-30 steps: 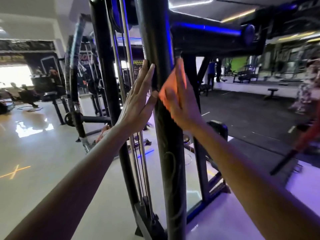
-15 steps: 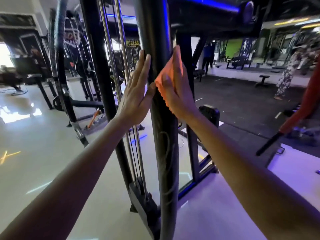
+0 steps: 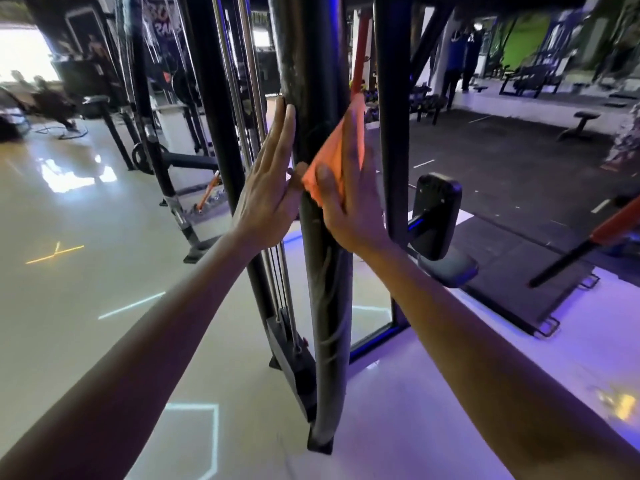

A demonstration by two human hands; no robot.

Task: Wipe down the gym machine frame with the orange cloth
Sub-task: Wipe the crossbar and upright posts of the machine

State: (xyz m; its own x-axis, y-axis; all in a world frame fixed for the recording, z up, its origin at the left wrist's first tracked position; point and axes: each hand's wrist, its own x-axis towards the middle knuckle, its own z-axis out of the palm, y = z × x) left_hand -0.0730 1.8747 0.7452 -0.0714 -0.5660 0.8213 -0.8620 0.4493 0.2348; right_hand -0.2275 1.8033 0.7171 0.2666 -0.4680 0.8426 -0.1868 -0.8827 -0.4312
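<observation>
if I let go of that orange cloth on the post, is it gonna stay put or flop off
Likely flop: the thin orange cloth creases and drapes under the right hand, so it looks limp. The black upright metal post is smooth and vertical, so little would hold it. It looks light, probably fluttering down.

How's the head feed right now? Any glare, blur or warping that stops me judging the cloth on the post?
Head view: the orange cloth, right hand and left hand on the black post read sharp enough; wide-angle bends the uprights; window glare washes the floor at left; far gym is motion-blurred; blue-purple light tints the right side.
</observation>
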